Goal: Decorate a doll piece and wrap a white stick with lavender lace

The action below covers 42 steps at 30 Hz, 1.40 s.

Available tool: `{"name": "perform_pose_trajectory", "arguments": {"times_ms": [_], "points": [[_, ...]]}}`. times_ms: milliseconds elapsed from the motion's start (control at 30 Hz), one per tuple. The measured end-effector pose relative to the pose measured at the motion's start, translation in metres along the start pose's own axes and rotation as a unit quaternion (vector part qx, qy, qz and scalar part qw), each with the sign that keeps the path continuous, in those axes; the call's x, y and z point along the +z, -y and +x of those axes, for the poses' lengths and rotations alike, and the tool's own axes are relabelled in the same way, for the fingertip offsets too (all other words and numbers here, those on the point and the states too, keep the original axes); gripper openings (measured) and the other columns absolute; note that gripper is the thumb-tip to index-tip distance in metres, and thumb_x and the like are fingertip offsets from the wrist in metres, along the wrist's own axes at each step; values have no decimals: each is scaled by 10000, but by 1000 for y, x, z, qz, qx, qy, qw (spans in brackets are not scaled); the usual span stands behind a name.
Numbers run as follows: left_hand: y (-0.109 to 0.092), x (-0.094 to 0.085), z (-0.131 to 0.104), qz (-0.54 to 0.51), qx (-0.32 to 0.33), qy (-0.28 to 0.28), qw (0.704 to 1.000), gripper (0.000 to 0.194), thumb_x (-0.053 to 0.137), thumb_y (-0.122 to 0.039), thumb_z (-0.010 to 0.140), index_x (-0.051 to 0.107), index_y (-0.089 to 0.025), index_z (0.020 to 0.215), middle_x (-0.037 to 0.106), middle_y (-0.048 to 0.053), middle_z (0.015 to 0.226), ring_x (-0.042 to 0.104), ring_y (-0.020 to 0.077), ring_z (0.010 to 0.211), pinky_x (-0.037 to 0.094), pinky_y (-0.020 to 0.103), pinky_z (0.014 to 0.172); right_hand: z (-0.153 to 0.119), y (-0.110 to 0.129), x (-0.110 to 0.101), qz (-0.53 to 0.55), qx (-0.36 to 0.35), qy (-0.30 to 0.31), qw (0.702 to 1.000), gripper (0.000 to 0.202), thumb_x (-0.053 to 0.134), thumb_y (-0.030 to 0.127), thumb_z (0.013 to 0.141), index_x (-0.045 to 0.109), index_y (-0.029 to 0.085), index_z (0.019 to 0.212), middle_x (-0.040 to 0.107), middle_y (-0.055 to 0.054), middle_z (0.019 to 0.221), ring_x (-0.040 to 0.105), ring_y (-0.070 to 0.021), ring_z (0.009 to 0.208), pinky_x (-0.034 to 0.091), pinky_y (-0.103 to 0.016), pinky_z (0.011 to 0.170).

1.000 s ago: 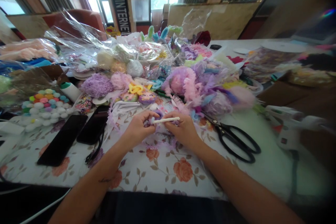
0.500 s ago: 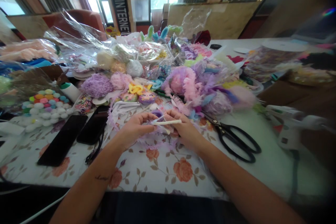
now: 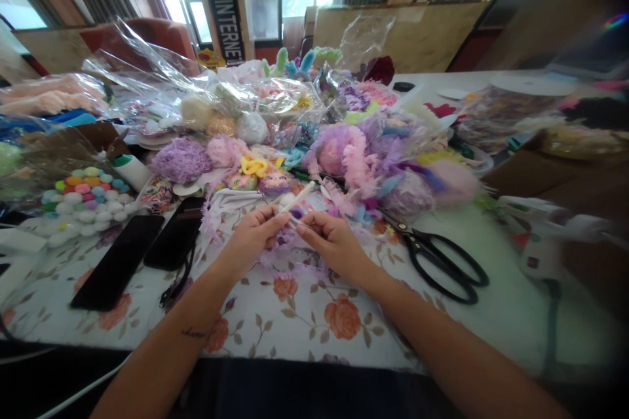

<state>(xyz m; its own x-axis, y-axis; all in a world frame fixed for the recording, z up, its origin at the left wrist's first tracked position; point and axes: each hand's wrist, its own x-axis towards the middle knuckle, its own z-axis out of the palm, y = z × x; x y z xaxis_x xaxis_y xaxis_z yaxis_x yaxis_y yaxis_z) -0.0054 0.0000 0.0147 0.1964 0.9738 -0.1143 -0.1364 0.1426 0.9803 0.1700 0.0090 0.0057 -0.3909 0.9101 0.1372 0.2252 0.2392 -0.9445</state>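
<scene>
White stick (image 3: 298,198) tilted up-right, pinched beside purple frilly trim (image 3: 289,255) over floral tablecloth.

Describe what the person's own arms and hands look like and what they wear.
Both forearms are bare, with no sleeves in view. The left hand and right hand wear no gloves; no rings or watch show. A small dark script tattoo marks the left forearm.

left hand (image 3: 250,236): pinches a thin white stick (image 3: 297,198), tilted up to the right
right hand (image 3: 331,240): fingers closed on purple lace trim (image 3: 289,262)
counter (image 3: 304,321): floral cloth
scissors (image 3: 442,262): black, right of the hands
phones (image 3: 118,262): two, dark, left
</scene>
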Motion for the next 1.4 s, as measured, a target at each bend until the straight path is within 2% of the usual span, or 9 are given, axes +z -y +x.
{"name": "perform_pose_trajectory", "arguments": {"times_ms": [200,300,400,600,733,867,1200,1300,1400], "points": [[3,0,3,-52,-6,-13,999,289,718,-391,759,607,-131,821,343,-71,583,233,34,457,160,195,411,-4,1,2,-95,-72,-16,993,292,482,320,912,539,170,667,413,45,556,368,-85,518,299,-219,507],[4,-2,3,-49,-7,-23,999,281,759,-354,723,600,-152,835,382,-71,594,255,24,450,169,187,418,-4,-1,2,-96,-77,-28,992,249,478,329,925,648,159,863,474,38,573,403,-89,517,315,-215,508],[5,-3,3,-38,-11,-34,999,272,778,-320,699,602,-161,831,408,-68,601,260,19,453,167,182,423,-4,-4,2,-101,-68,-22,992,243,494,354,923,638,167,984,450,63,530,364,-81,461,288,-214,478],[5,-4,2,-10,-25,-36,999,274,766,-294,693,582,-165,850,406,-75,579,268,21,451,174,178,428,-2,-4,3,-113,-56,-30,992,208,456,319,926,555,185,801,427,66,521,348,-78,444,263,-218,466],[3,-2,0,27,-33,-24,999,266,741,-272,691,565,-171,864,420,-78,557,282,30,448,185,181,431,-2,-7,3,-49,-22,-60,997,148,454,301,903,505,198,810,398,74,526,331,-85,442,257,-219,448],[2,0,-2,46,-42,-14,998,238,709,-235,679,558,-176,853,457,-70,574,294,36,454,191,185,433,-2,-5,4,46,13,-55,997,166,459,344,902,455,214,798,359,79,564,321,-84,465,262,-208,437],[3,-5,0,6,-77,54,996,240,647,-132,651,611,-164,886,494,-51,588,311,34,438,179,192,413,2,-4,6,193,77,-108,972,269,530,410,865,399,221,726,360,95,502,297,-66,418,214,-194,400],[1,-5,2,-57,-84,35,994,161,696,-190,675,598,-150,796,470,-50,577,280,27,436,138,191,401,3,-4,4,225,97,-96,965,227,573,389,822,444,214,757,307,111,490,226,-55,401,158,-191,389],[-1,-4,4,-86,-61,1,994,208,724,-283,704,590,-124,717,513,-17,645,269,21,460,129,188,396,1,-1,1,178,88,-37,980,191,617,358,782,537,191,825,310,111,485,211,-53,409,138,-194,392]]}}
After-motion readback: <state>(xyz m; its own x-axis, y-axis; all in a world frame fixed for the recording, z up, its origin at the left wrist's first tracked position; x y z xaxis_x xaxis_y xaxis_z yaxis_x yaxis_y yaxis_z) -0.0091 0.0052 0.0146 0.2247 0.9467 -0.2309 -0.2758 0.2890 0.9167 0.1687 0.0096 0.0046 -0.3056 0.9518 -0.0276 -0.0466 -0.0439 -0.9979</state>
